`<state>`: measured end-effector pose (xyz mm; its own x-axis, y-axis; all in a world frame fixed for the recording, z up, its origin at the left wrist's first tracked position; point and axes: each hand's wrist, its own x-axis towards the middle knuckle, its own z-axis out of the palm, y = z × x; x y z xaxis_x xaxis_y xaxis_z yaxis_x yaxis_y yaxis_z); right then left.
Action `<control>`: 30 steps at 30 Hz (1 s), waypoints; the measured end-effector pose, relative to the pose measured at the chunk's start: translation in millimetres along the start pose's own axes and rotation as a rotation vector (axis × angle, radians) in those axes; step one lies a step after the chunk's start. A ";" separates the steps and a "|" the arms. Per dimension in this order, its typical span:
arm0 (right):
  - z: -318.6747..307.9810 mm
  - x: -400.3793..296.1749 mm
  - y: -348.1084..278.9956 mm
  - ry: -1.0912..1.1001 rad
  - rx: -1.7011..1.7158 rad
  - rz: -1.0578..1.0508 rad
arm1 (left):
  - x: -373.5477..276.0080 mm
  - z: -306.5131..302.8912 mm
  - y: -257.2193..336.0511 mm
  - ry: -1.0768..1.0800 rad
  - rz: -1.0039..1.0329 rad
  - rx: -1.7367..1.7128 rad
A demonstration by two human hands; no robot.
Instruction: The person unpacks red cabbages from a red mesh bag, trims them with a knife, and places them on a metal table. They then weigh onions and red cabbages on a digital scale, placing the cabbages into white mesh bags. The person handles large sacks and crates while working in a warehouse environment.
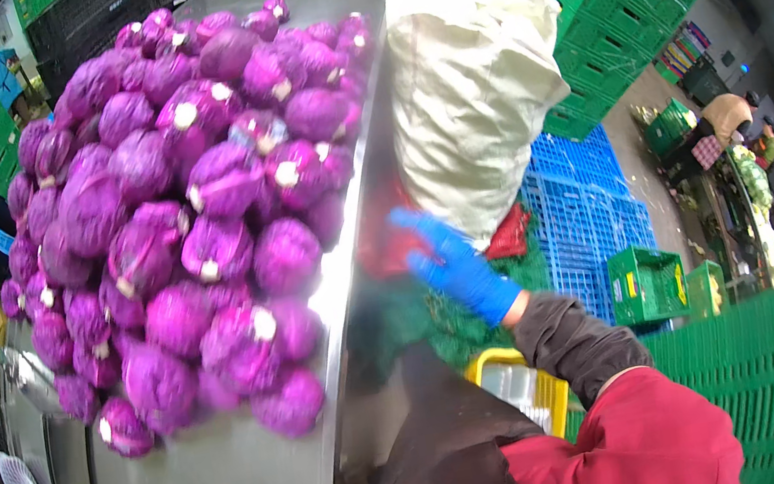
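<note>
My right hand [458,269], in a blue glove, reaches out beside the table edge with its fingers apart. I see nothing held in it, though the area at the fingertips is blurred. Red net material [508,232] and green net material [460,318] lie below and around it. Just beyond the hand stands a full white woven sack [473,91]. Left of it, a large heap of red cabbages [143,166] covers the stainless steel table [200,454]; several show pale cut stems. My left hand is out of view.
Blue plastic pallets [584,218] lie right of the sack, with stacked green crates [617,15] behind. A yellow crate [552,394] stands by my legs, and a green crate [648,284] farther right. People [720,117] work at another table at far right.
</note>
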<state>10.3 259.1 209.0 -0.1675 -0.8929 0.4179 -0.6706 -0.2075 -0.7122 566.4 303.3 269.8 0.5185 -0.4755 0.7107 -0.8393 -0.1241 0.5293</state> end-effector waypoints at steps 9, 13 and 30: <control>-269.7 218.6 325.1 0.366 -0.886 0.122 | -118.4 150.9 324.4 -0.596 -0.242 -0.533; -298.4 243.4 373.0 0.311 -1.170 0.426 | -171.0 212.2 328.4 -0.904 -0.036 -0.584; -306.8 154.5 178.6 0.489 0.003 0.181 | -238.9 177.0 347.6 -1.580 0.033 -0.785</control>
<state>-357.0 206.6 319.4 -0.5990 -0.6236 0.5023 -0.5979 -0.0689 -0.7986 121.9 219.6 202.0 -0.5340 -0.8382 -0.1107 -0.3296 0.0858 0.9402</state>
